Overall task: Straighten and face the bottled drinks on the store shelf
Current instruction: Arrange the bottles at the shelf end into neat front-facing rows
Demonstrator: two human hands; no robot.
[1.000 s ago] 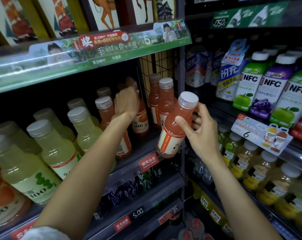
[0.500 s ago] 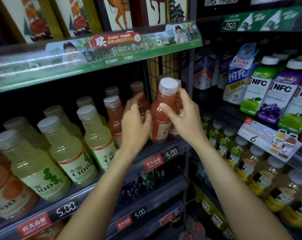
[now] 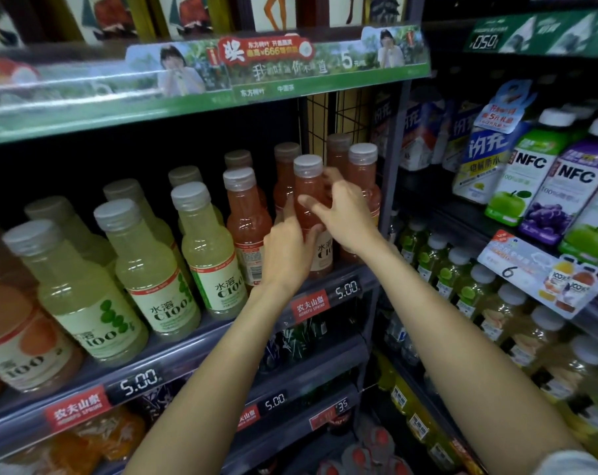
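Retail shop, chilled or ambient drinks aisle. Tiered metal shelving (image 3: 325,296) packed with bottled drinks in rows: pale green bottles (image 3: 208,248) left of hands, pink-orange bottles (image 3: 246,217) at hands. Price tags (image 3: 347,289) reading 5.00 on shelf edge just below hands. Promotional banner strip (image 3: 273,63) on shelf above. NFC juice bottles (image 3: 530,173) and hanging promo card (image 3: 537,275) to right.

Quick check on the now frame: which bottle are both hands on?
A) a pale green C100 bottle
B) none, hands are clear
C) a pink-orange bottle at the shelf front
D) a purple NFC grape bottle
C: the left hand and right hand both wrap the pink-orange bottle standing at the shelf front, right of the pale green ones.
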